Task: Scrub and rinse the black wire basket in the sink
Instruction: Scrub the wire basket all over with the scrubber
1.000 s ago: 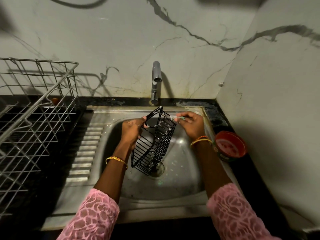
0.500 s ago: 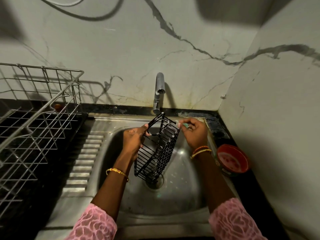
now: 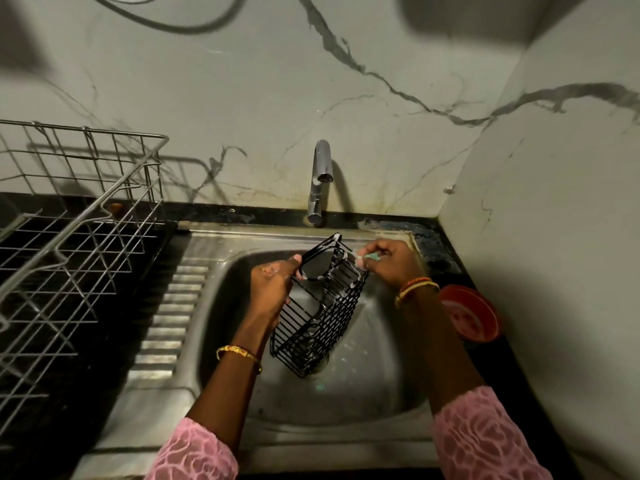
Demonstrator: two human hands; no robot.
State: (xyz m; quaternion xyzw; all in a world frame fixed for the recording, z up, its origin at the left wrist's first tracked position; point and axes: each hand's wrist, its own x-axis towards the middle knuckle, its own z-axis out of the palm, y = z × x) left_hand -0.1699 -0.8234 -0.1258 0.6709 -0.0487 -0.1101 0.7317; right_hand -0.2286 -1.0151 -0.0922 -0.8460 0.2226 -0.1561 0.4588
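Over sink [image 3: 194,306] | left hand [image 3: 273,289] grips tilted basket [image 3: 318,317] | right hand [image 3: 391,265] fingers pinch scrubber [image 3: 372,257]

Tap [image 3: 320,181] overhangs the sink [image 3: 346,403]; dish rack [image 3: 76,258] blocks left.

Black wire basket [image 3: 317,317], pink patterned sleeves [image 3: 485,434], red bowl [image 3: 472,317]

We cannot tell what the right hand [image 3: 389,263] pinches, mostly hidden by its fingers. The drying rack [image 3: 69,244] at left is cut off by the frame's edge.
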